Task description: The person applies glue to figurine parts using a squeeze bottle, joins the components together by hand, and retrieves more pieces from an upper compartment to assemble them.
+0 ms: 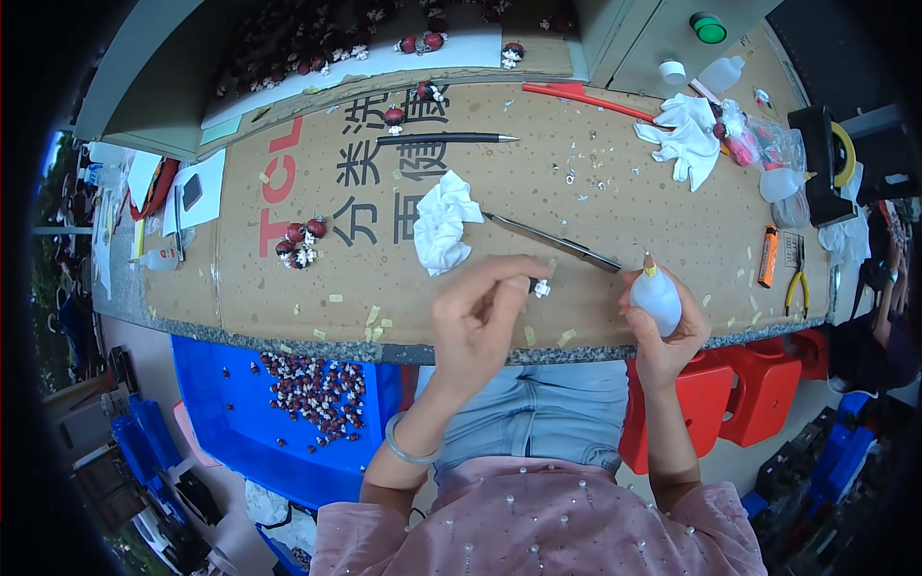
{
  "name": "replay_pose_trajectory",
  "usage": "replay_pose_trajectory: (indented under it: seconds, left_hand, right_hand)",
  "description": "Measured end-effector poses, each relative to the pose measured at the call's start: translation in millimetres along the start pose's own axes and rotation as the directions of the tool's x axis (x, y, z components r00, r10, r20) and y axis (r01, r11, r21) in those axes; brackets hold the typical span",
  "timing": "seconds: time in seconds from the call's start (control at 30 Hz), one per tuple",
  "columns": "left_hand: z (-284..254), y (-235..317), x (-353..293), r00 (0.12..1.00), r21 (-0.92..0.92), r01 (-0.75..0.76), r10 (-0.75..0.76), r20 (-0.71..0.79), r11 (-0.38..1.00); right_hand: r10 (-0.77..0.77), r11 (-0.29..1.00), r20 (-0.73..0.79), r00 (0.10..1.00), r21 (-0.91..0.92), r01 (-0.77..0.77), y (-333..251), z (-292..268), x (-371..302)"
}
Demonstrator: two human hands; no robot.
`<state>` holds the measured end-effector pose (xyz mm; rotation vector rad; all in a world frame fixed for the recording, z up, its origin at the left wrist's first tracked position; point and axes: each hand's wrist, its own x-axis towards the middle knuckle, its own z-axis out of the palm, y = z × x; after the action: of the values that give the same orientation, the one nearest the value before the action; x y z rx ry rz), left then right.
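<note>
My left hand is closed over the cardboard-covered table, pinching a small figurine. Its white part sticks out past my fingertips; the rest is mostly hidden by them. To the right, my right hand wraps round a white squeeze bottle, which is held with its yellowish nozzle pointing up and away from me. The nozzle and the figurine are apart. Beyond my hands, a slim dark metal tool lies slantwise, its left end beside a crumpled white tissue.
A small cluster of red-and-white figurines stands at the left. A blue bin below the table edge holds many more. Farther back lie a black pen-like tool and a red stick. Yellow-handled pliers and an orange box lie right.
</note>
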<state>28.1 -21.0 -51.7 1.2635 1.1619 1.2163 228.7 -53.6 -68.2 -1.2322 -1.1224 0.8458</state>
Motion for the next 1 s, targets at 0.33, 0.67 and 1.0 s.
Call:
replay_pose_trajectory:
  seconds: [0.33, 0.67, 1.0]
  left_hand:
    - [2.3, 9.6, 4.8, 0.98, -0.276, 0.178, -0.143, 0.142, 0.945]
    - [2.6, -7.0, 10.1, 0.995, 0.032, -0.104, 0.104, -0.01, 0.994]
    - [5.9, -10.3, 11.1, 0.973, 0.089, -0.222, 0.226, -0.046, 0.971]
  right_hand:
    - [-0.008, 1.0, 0.017, 1.0, 0.018, 0.008, -1.3, 1.6, 1.2]
    - [-0.048, 0.994, 0.088, 0.995, 0.105, 0.039, 8.1, -2.3, -4.3]
    - [-0.359, 0.907, 0.165, 0.919, -0.173, 0.385, -1.9, 4.5, 0.9]
